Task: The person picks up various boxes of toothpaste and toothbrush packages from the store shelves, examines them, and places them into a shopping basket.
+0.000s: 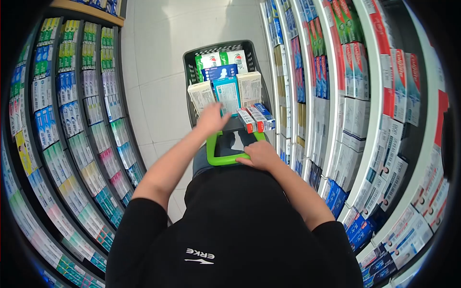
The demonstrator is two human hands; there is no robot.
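My right hand is wrapped round the bright green handle of a dark shopping basket. Over the basket's near left part reaches my left hand, its fingers apart and nothing visible in them. Its fingertips overlap the lower ends of a cream box and a teal box. Another cream box stands to the right. Several small toothpaste boxes lie at the near right corner. Behind them are a dark blue pack and a green-and-white pack.
Shelves of packaged toothbrushes line the aisle's left side. On the right, shelves hold boxed toothpaste, some red and some blue. Pale floor tiles run between them, with the basket close to the right shelves.
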